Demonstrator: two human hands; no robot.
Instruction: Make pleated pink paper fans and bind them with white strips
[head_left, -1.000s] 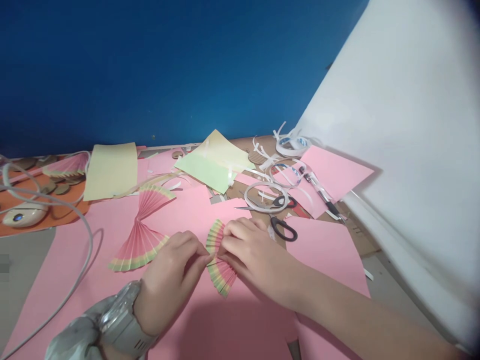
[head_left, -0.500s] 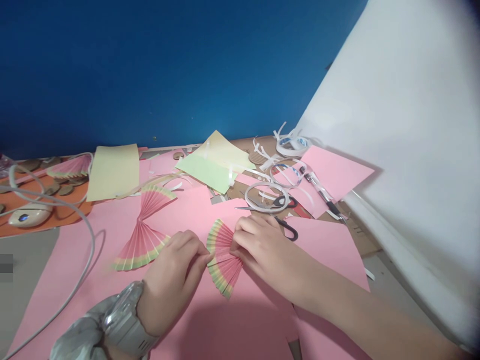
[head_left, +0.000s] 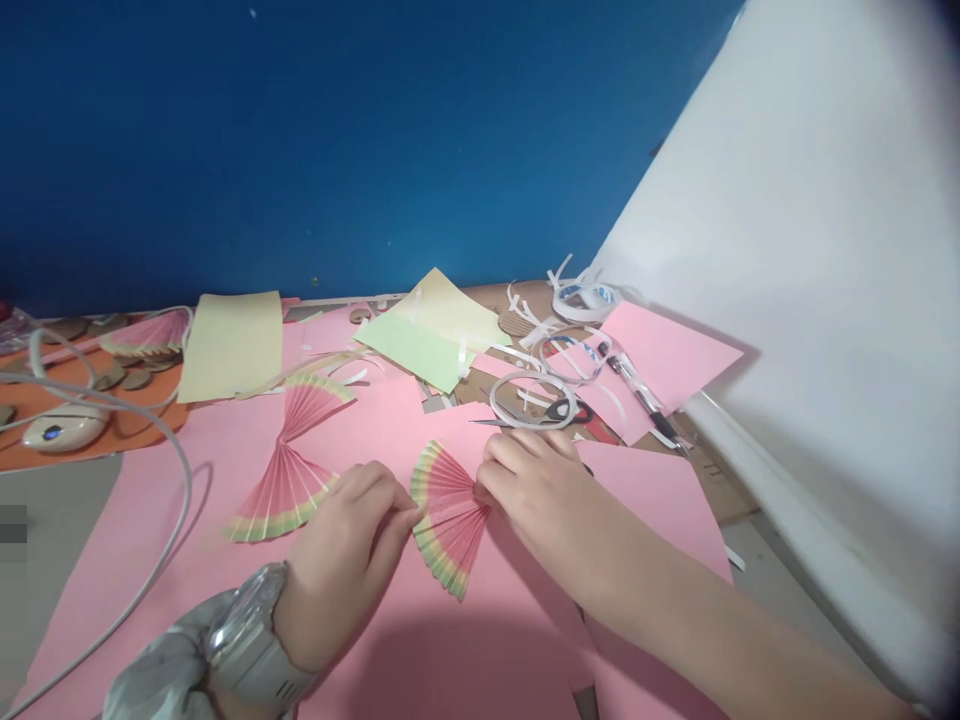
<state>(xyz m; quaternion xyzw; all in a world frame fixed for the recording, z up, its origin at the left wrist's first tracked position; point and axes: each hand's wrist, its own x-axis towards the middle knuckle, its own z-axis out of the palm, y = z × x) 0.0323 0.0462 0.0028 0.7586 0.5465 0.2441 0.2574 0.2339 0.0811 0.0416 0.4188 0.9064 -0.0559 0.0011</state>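
1. With the held fan as clock centre, a white rounded device (head_left: 66,428) with a blue light sits between nine and ten, on an orange sheet (head_left: 127,436).
2. Ten o'clock: a pale yellow sheet (head_left: 231,350).
3. Between nine and ten, nearer: a bow-shaped pleated paper (head_left: 281,490).
4. Between eight and nine: the left hand (head_left: 351,560), thumb and forefinger pinching the fan's rim.
5. Centre: the pleated fan (head_left: 450,520), pink edged yellow-green, spread over pink paper (head_left: 247,600).
6. Between two and three: the right hand (head_left: 540,495), fingers closed on the fan's narrow point.
7. Two o'clock: a pen (head_left: 637,388).
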